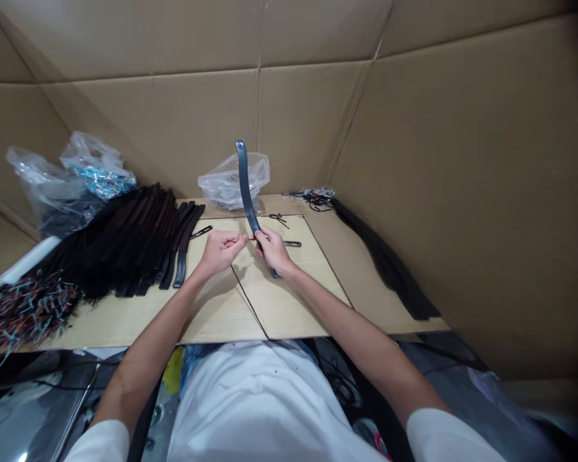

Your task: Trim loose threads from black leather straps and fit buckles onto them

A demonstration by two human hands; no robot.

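Over the pale board (279, 314), the right hand (272, 249) grasps a curved dark strip (244, 183) toward its near end while the left hand (224, 249) pinches what looks like a reddish strand (251, 239) beside it, seemingly a strand-handling step, the next move calling for a steady right grip.

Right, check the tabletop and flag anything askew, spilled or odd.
The coloured wire ends at the far left lie in a loose tangle, some seemingly overhanging the tabletop, untidier than the dark strips beside them. No damage stands out.
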